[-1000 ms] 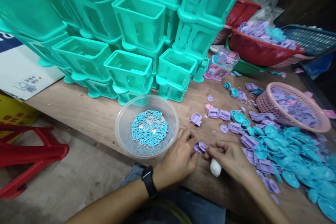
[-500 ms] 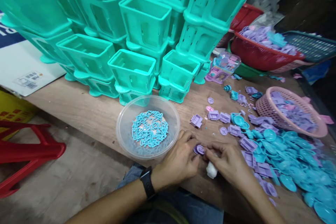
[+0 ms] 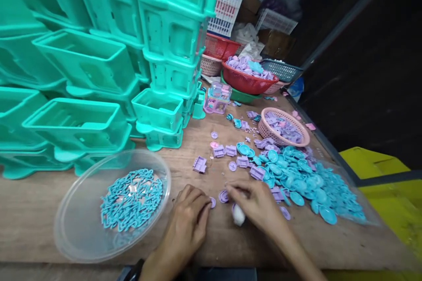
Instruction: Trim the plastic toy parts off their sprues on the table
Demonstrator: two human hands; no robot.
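Note:
My left hand [image 3: 184, 221] is closed near the table's front edge, thumb and fingertips pinching a small purple disc [image 3: 212, 202]. Just to its right, my right hand [image 3: 259, 206] has its fingertips closed on a purple round piece [image 3: 223, 196]. Under that hand's curled fingers is a white wad [image 3: 238, 216], its kind unclear. A small gap separates the two purple pieces. Beyond my hands lie a purple box-shaped part [image 3: 199, 164] and another purple disc [image 3: 232, 166]. Left of my left hand stands a clear plastic bowl [image 3: 70, 228] of small blue hook-like pieces [image 3: 132, 199].
Stacked green plastic housings [image 3: 158, 109] rise at the back left. Blue spoon-like pieces [image 3: 296, 180] are heaped on the right. Behind them are a pink basket [image 3: 272, 134] of purple parts, a red basket [image 3: 247, 82] and an assembled toy with a clear dome [image 3: 219, 92].
My view has swung to the right. My hands, together at one purple piece before, are now apart, with a purple round piece at each hand's fingertips.

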